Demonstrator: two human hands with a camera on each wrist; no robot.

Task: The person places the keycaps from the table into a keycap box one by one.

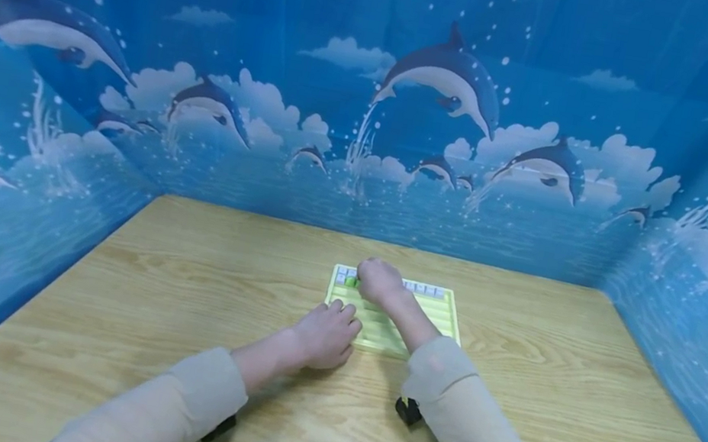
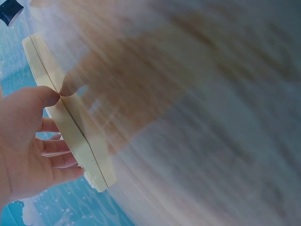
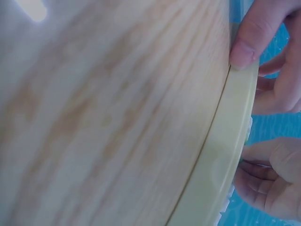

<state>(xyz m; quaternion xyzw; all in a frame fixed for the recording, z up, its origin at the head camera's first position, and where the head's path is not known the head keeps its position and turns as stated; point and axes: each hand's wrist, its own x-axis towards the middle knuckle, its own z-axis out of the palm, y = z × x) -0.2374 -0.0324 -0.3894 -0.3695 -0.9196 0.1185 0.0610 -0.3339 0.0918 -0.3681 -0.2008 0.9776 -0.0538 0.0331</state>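
Observation:
A pale yellow-green keyboard (image 1: 429,314) lies on the table, its lower rows bare of keycaps. White keycaps (image 1: 425,289) line its back row, and a green keycap (image 1: 350,281) shows near the back left. My left hand (image 1: 327,336) holds the keyboard's front left part; in the left wrist view its thumb presses the front edge (image 2: 70,127) and the fingers lie over the top. My right hand (image 1: 380,283) is over the back left rows. In the right wrist view the right hand's fingertips (image 3: 243,153) pinch together at a small green keycap, mostly hidden by the fingers.
The wood-grain table (image 1: 214,268) extends around the keyboard. Blue dolphin-print curtains (image 1: 303,190) enclose its back and sides. Dark wrist-worn devices (image 1: 409,412) show under both sleeves.

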